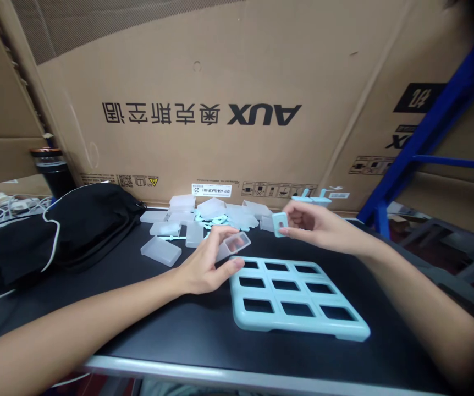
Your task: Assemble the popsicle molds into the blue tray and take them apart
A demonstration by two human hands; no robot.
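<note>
My left hand (212,261) is closed around a clear, frosted plastic mould cup (237,242), its open end tilted up toward the right. Between the thumb and fingers of my right hand (309,221) is a small light-blue rectangular cap (280,225), held upright just right of the cup and apart from it. Below both hands a light-blue rack (298,327) with several rectangular openings lies on the black table (171,330). My left thumb is at the rack's back left corner; whether it touches is unclear.
Several loose frosted cups (161,251) and a heap of thin light-blue pieces (212,221) lie behind my left hand. More blue handled pieces (312,199) are behind my right hand. A black bag (72,225) and a dark bottle (53,173) stand left. A large carton (204,66) backs the table.
</note>
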